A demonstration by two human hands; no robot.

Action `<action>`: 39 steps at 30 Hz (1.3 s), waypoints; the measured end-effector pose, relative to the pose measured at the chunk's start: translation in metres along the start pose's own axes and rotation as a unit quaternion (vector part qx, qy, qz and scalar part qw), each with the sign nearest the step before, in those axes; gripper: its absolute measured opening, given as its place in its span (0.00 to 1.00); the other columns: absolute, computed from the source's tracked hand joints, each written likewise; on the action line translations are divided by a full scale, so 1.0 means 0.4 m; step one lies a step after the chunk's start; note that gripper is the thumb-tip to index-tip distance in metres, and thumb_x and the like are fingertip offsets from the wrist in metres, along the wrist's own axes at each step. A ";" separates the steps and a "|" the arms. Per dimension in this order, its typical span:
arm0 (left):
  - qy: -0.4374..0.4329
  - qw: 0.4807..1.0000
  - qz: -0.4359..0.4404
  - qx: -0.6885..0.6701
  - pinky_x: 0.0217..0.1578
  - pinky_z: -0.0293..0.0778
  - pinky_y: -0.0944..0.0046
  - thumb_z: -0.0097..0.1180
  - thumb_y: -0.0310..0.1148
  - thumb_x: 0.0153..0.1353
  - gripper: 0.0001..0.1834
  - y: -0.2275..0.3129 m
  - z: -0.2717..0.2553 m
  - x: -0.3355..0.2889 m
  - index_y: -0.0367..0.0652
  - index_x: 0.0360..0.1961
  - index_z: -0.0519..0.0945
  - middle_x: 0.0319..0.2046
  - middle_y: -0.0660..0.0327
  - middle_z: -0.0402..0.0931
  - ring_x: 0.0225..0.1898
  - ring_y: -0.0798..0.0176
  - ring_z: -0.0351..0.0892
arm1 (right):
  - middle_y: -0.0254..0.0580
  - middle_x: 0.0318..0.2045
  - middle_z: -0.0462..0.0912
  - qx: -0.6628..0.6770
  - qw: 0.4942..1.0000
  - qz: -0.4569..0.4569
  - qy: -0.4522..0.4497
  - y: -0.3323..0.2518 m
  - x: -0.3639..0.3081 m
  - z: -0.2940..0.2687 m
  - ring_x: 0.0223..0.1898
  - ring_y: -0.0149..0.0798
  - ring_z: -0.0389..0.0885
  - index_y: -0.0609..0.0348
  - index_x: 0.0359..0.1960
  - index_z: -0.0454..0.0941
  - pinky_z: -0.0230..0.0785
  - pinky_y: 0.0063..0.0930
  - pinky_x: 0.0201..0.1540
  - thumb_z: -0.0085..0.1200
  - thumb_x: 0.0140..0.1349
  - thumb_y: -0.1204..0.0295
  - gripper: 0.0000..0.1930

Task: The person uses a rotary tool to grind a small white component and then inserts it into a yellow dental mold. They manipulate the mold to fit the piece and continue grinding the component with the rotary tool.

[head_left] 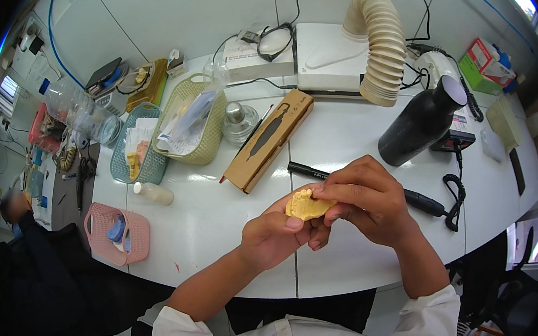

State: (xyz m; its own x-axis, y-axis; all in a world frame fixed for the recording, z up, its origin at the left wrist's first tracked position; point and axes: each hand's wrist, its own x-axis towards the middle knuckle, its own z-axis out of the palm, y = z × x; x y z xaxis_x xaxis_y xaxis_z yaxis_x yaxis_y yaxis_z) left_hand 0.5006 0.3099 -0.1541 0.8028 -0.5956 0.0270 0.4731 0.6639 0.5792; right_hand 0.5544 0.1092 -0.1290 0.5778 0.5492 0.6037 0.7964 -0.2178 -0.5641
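Note:
A yellow dental plaster model (pixel 308 207) with a row of teeth is held up over the near part of the white table. My left hand (pixel 273 232) grips its left side, the thumb pressed along the lower edge. From the right, my right hand (pixel 368 202) pinches the model's upper and right edges between fingers and thumb. Behind my right hand lies a black handpiece (pixel 423 202) with a coiled cord; a black marker-like pen (pixel 307 171) points out to its left. Part of the model's underside is hidden by my fingers.
A long cardboard box (pixel 268 142) lies beyond my hands, near a glass jar (pixel 240 122). Green (pixel 210 149), blue (pixel 119 166) and pink baskets (pixel 139 221) stand left. A black bottle (pixel 413 132) and a ribbed hose (pixel 381 56) rise at the back. Another person (pixel 37 263) sits at left.

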 end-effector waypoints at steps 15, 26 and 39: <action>-0.022 1.000 0.014 -0.017 0.38 0.66 0.63 0.50 0.46 0.56 0.36 -0.006 -0.003 -0.004 0.37 0.63 0.63 0.43 0.57 0.69 0.33 0.64 0.68 | 0.33 0.37 0.84 -0.006 1.000 0.010 -0.002 -0.011 0.000 -0.002 0.40 0.39 0.77 0.50 0.43 0.86 0.73 0.31 0.42 0.68 0.51 0.65 0.16; -0.056 0.996 0.010 -0.073 0.35 0.65 0.62 0.43 0.58 0.66 0.40 -0.017 0.002 -0.020 0.32 0.64 0.62 0.42 0.53 0.70 0.30 0.62 0.66 | 0.29 0.35 0.82 0.003 1.000 0.023 -0.010 -0.024 -0.002 -0.015 0.43 0.41 0.72 0.49 0.41 0.87 0.70 0.33 0.46 0.68 0.51 0.58 0.17; -0.068 0.991 -0.013 -0.113 0.33 0.64 0.65 0.25 0.65 0.71 0.47 -0.009 0.022 -0.016 0.27 0.69 0.55 0.40 0.54 0.70 0.28 0.62 0.65 | 0.29 0.40 0.76 0.003 0.999 0.037 0.002 -0.026 -0.007 -0.021 0.47 0.42 0.69 0.45 0.40 0.88 0.69 0.33 0.43 0.68 0.50 0.53 0.18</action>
State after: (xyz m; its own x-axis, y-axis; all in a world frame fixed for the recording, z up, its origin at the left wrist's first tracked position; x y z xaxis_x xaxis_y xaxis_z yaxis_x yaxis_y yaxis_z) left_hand 0.4907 0.3072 -0.1492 0.7405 -0.6589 0.1327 0.5746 0.7230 0.3837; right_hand 0.5459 0.1032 -0.1203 0.6363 0.5280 0.5625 0.7502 -0.2535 -0.6107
